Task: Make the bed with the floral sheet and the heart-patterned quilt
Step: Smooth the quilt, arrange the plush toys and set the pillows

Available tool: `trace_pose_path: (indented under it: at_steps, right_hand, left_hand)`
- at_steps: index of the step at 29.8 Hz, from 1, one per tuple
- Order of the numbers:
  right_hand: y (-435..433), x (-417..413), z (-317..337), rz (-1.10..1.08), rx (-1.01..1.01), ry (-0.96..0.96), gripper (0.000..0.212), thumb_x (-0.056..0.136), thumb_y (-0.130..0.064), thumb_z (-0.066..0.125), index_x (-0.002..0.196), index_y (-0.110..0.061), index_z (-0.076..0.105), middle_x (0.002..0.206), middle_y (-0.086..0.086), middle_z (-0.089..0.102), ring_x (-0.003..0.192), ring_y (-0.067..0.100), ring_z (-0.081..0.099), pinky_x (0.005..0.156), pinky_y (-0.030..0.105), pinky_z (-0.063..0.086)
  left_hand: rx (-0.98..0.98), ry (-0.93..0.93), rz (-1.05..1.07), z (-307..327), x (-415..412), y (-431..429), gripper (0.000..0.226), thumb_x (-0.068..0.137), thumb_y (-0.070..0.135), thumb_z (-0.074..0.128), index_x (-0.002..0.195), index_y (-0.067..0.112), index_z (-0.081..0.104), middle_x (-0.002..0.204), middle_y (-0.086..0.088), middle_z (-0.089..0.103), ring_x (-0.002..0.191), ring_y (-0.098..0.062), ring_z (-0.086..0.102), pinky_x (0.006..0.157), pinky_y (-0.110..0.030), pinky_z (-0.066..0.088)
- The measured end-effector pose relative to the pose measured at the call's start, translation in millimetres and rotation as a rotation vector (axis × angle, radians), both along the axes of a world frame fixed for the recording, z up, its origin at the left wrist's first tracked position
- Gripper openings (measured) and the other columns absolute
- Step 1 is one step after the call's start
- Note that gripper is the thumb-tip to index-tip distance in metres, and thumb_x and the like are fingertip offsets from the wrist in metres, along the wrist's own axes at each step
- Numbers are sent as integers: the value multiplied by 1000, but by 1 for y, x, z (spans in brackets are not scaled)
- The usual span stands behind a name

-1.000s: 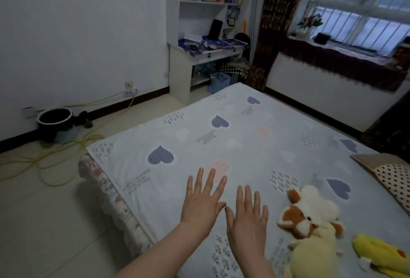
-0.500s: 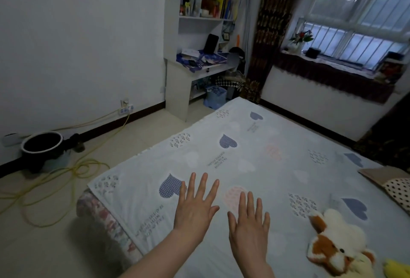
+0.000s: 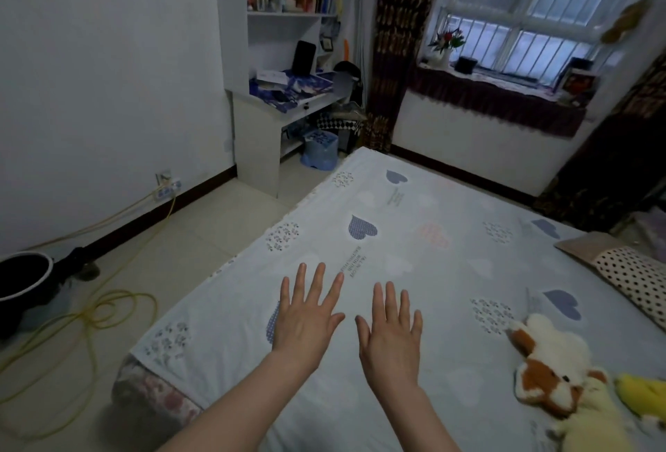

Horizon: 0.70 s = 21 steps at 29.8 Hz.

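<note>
From the head view, my left hand [image 3: 306, 322] and right hand [image 3: 391, 334] are spread flat, fingers straight, side by side on the heart-patterned quilt [image 3: 414, 253], holding nothing. The quilt covers the bed; the floral sheet [image 3: 158, 394] shows under its near-left corner. A plush toy [image 3: 547, 368] lies to my right.

The left hand [image 3: 306, 325] and right hand [image 3: 391, 340] are bare, with slim fingers. The left forearm [image 3: 230, 412] shows uncovered from 7 o'clock, the right forearm [image 3: 420, 415] from 6 o'clock.
</note>
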State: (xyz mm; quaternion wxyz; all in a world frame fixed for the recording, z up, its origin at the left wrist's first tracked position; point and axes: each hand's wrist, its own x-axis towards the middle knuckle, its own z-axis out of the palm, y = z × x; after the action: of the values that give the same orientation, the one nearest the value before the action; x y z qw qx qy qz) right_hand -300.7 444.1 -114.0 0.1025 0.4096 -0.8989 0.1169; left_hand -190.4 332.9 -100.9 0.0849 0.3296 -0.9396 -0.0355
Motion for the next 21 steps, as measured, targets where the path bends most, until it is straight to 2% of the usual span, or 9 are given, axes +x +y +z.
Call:
trace_pose_path:
  at_steps: [1, 2, 4, 5, 7, 9, 13, 17, 21]
  right_hand:
    - [-3, 1, 2, 1, -7, 2, 69, 103, -50, 6, 146, -13, 44, 151, 9, 44, 140, 32, 34, 110, 50, 21]
    - [-12, 6, 4, -2, 4, -2, 69, 103, -51, 5, 146, -13, 45, 151, 9, 44, 140, 32, 37, 110, 50, 22]
    - [-39, 24, 10, -15, 10, -3, 70, 103, -51, 5, 146, -13, 45, 151, 8, 43, 139, 33, 39, 110, 50, 22]
    - [-49, 32, 13, -19, 10, 0, 71, 103, -51, 4, 146, -13, 45, 151, 8, 43, 140, 33, 39, 110, 50, 21]
    - [-77, 60, 15, -54, 1, -3, 72, 102, -51, 3, 147, -12, 44, 152, 8, 42, 141, 33, 38, 111, 50, 20]
    - [-101, 87, 19, -92, -13, -4, 72, 102, -52, 2, 148, -13, 41, 153, 8, 40, 142, 32, 36, 112, 50, 18]
    - [-133, 119, 21, -140, 2, -3, 72, 102, -51, 1, 149, -13, 41, 154, 8, 39, 142, 32, 35, 112, 50, 17]
    - [-167, 151, 20, -164, 19, -48, 69, 101, -50, 7, 149, -13, 41, 154, 9, 39, 143, 33, 34, 112, 51, 17]
    - [-196, 150, 22, -187, 56, -9, 71, 102, -51, 4, 148, -14, 42, 154, 8, 39, 143, 33, 35, 113, 51, 16]
  left_hand:
    - [-23, 1, 6, 0, 2, -3, 70, 99, 56, 28, 151, 32, -13, 161, -8, -12, 149, -37, -12, 118, -56, -3]
    - [-22, 20, 16, 1, 5, -13, 68, 99, 56, 23, 150, 32, -16, 161, -6, -13, 148, -36, -15, 118, -55, -7]
    - [-7, 26, 26, 3, 22, -40, 66, 98, 57, 19, 151, 31, -10, 164, -7, -3, 149, -35, -11, 118, -55, -5]
    - [0, 10, 17, 6, 30, -50, 66, 98, 57, 19, 150, 31, -12, 163, -7, -6, 149, -35, -12, 118, -55, -5]
    - [0, -34, -29, 8, 55, -81, 67, 101, 56, 19, 147, 33, -23, 159, -5, -22, 148, -34, -20, 117, -54, -10]
    - [-26, -85, -62, 17, 79, -105, 67, 101, 56, 17, 149, 32, -25, 155, -3, -31, 147, -33, -25, 118, -53, -12]
    - [-35, -116, -103, 27, 110, -143, 67, 102, 55, 17, 151, 32, -22, 161, -4, -25, 147, -33, -24, 116, -53, -14]
    - [-66, -161, -152, 26, 138, -184, 66, 102, 54, 16, 142, 31, -31, 161, -6, -23, 145, -32, -27, 113, -50, -19]
    - [-26, -137, -155, 33, 136, -220, 65, 103, 53, 16, 149, 32, -25, 162, -5, -23, 147, -33, -24, 118, -53, -12]
